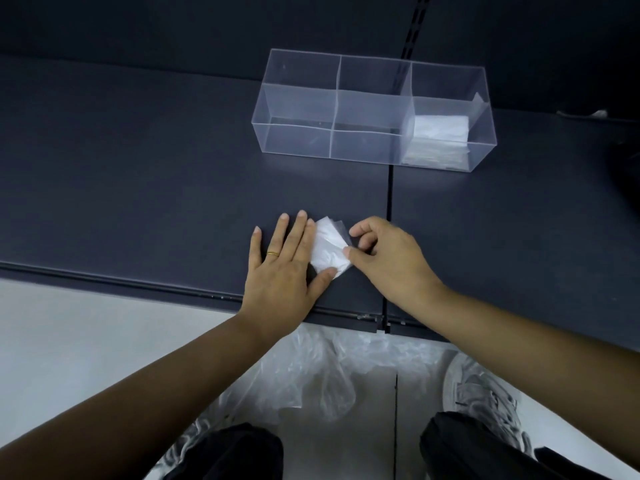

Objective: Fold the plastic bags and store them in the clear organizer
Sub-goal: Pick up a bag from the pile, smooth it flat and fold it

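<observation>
The right hand pinches one small folded translucent-white plastic bag between thumb and forefinger. The left hand, fingers straight, pins its other side to the dark matte shelf. The crease wants firm flattening before lifting. Beyond the grip stands one clear three-compartment organizer, with folded bags in its right end. Loose crumpled bags, too tangled to count, lie on the floor nearer the person.

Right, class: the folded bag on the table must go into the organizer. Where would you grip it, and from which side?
Probably pinch the folded bag at its right edge, coming from the right. The layers there lift slightly off the table, and the right hand pinches them at that spot. The left hand presses flat on the left side, blocking it.
</observation>
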